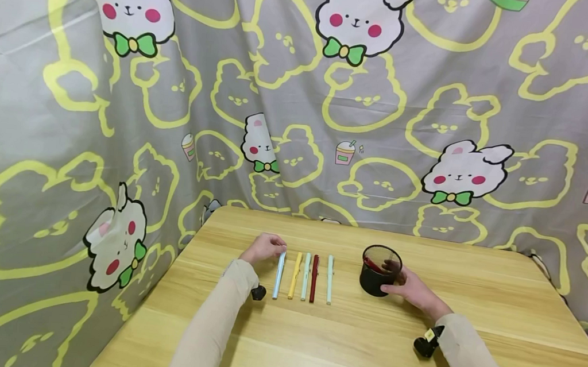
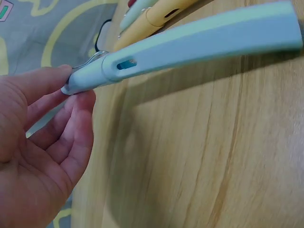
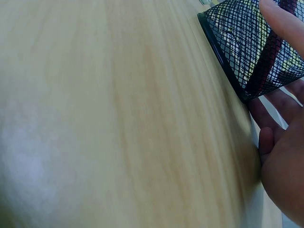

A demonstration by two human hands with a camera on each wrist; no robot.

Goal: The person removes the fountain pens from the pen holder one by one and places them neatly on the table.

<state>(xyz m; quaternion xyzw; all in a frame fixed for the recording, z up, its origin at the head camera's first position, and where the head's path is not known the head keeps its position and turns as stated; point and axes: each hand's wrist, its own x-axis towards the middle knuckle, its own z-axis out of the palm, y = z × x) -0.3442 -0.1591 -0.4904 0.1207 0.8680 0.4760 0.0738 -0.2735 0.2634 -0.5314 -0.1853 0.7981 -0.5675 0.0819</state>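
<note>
My left hand (image 1: pixel 264 248) pinches the far end of a light blue pen (image 1: pixel 278 277) between thumb and fingers, beside its metal clip. In the left wrist view, that pen (image 2: pixel 199 42) stretches to the right over the wood, its shadow beneath. My right hand (image 1: pixel 415 290) holds a round black mesh pen holder (image 1: pixel 372 284) from its right side, thumb at the front. A dark red pen (image 1: pixel 372 264) leans inside it. Between the hands lie a yellow pen (image 1: pixel 294 276), a pale green pen (image 1: pixel 305 276), a dark red pen (image 1: pixel 314 280) and another pale green pen (image 1: pixel 330 281), roughly parallel.
The wooden table (image 1: pixel 333 348) spreads under everything. A grey curtain (image 1: pixel 300 103) with cartoon rabbits hangs along its back and left sides. Small black wrist cameras sit by each sleeve, one at the left (image 1: pixel 258 292) and one at the right (image 1: pixel 426 342).
</note>
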